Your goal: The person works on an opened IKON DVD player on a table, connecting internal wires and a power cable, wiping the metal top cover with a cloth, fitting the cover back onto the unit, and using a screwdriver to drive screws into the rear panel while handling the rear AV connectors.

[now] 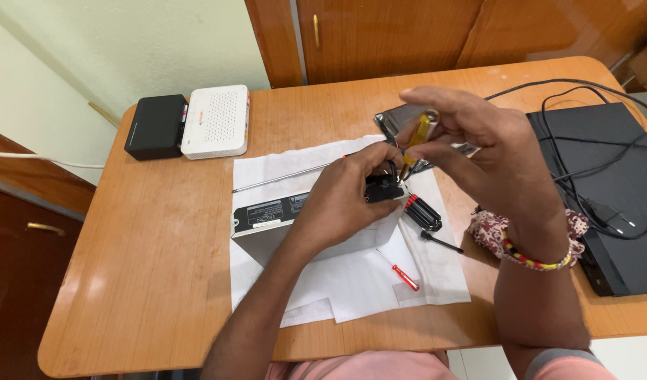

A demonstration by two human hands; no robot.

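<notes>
Box: grey metal unit (267, 225), rigid, likely weighty; left hand (341, 200) clamps its end.
Driver: yellow-handled screwdriver (416, 137), light, slick; right hand (478, 151) pinches its handle.

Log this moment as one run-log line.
left hand: steadies grey box | right hand: holds yellow-handled screwdriver upright | red screwdriver: lies on white paper

Grey box (267, 222): we see our left hand (344, 200) covering its right end.
Yellow-handled screwdriver (416, 137): our right hand (478, 151) hides its top; tip unclear.
Black unit (619, 183): cut off at the table's (161, 232) right edge.
Labels: too small to tell.
</notes>
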